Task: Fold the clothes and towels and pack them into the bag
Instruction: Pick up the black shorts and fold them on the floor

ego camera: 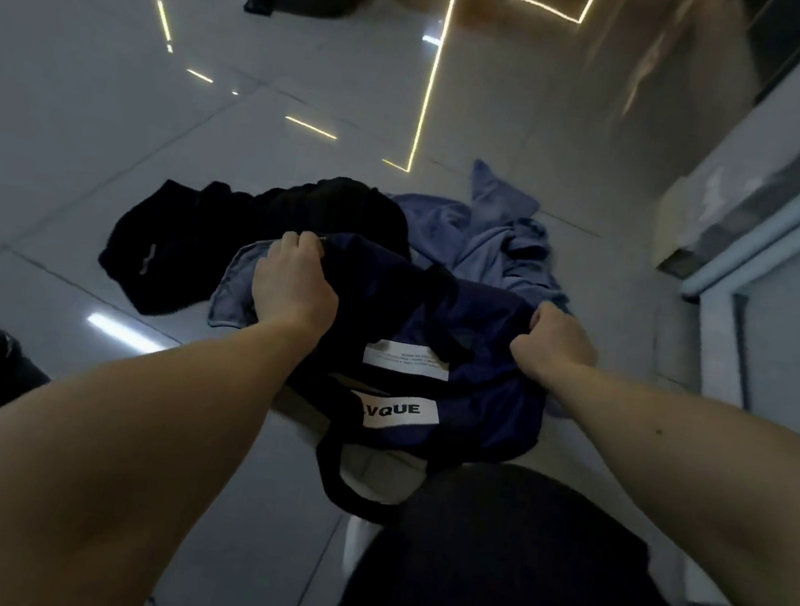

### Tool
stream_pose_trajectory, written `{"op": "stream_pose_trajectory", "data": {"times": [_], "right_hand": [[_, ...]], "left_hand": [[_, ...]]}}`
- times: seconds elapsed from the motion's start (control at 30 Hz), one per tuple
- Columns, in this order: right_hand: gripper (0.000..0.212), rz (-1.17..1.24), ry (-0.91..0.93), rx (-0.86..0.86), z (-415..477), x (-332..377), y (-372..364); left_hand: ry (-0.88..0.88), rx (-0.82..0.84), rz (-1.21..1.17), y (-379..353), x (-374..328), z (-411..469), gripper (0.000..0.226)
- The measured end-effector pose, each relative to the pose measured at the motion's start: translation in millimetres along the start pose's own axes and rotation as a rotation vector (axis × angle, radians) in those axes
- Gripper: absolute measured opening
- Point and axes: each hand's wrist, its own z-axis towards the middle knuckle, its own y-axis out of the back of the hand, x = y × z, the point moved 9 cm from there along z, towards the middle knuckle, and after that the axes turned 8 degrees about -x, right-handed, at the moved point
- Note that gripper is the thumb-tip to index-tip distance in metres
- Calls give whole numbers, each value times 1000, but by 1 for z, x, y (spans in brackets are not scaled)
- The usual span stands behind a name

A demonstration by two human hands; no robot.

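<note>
We grip the bag [487, 331], which looks soft and floppy, by its far rim, left hand [294, 282] and right hand [555, 344] both squeezing it.

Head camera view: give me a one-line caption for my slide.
Left hand and right hand grip the bag on the floor; black clothes and a blue towel lie crumpled behind.

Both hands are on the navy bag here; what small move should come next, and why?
Probably draw the hands apart to spread open the mouth of the navy bag. The left hand and right hand each grip an opposite edge of it, and it lies slack and collapsed on the floor. The black garment and blue towel beyond it lie crumpled, not yet folded.
</note>
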Motion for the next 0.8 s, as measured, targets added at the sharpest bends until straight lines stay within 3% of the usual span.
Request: {"op": "stream_pose_trajectory", "data": {"times": [0.17,0.3,0.43,0.57,0.7,0.8], "right_hand": [[23,14,-186,-46,-28,-111,28],[9,19,-281,-65,-53,-181,32],[16,-34,-389,-48,-70,-243,9],[12,-62,-528,-8,-81,-287,-27],[6,-33,-546,27,-79,-300,-55],[34,-94,-588,26,-80,-297,-58]], "left_hand": [[-98,133,-100,-46,-77,-44,38],[-275,425,-210,-115,-132,-86,42],[-432,641,-271,-166,-167,-123,32],[-430,671,-227,-198,-166,-139,27],[-416,639,-208,-212,-158,-144,20],[-443,619,-208,-212,-158,-146,18]]}}
